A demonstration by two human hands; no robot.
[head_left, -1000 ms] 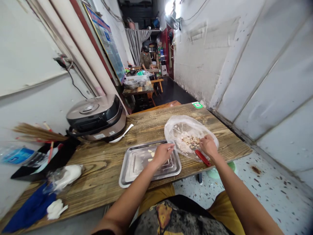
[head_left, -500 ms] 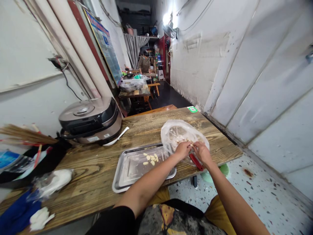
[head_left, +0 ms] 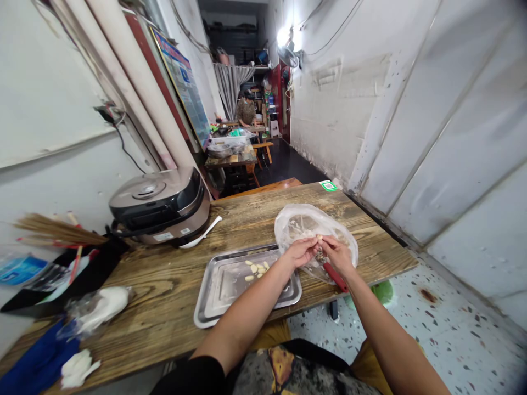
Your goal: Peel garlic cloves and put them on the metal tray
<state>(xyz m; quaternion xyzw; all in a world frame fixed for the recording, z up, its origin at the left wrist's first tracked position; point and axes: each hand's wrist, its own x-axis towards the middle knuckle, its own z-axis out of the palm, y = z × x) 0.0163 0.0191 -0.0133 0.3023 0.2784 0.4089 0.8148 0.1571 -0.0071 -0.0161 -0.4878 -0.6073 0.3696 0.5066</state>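
Over an open clear plastic bag [head_left: 291, 214], my left hand [head_left: 302, 252] and my right hand [head_left: 336, 255] meet at the fingertips. Both pinch a small pale garlic clove [head_left: 319, 237] between them. Bits of skin and cloves lie in the bag, partly covered by my hands. A red handle [head_left: 335, 276], perhaps a knife's, rests on the bag's near edge beneath my right hand; its other end is hidden. Left of the bag is a metal tray [head_left: 209, 291] holding several peeled garlic cloves [head_left: 254, 269], and my left forearm crosses above its near right part.
A rice cooker [head_left: 160, 206] stands at the table's back left, with a white spoon [head_left: 201, 233] beside it. Farther left are a black box [head_left: 111, 263] with sticks, a bagged white bundle [head_left: 105, 303], crumpled tissue [head_left: 78, 368] and blue cloth [head_left: 41, 356]. A person [head_left: 246, 109] stands at a far table.
My hands have risen slightly out of the bag, and their fingertips have come together on a clove. The view has shifted slightly. The cloves on the tray look unmoved.
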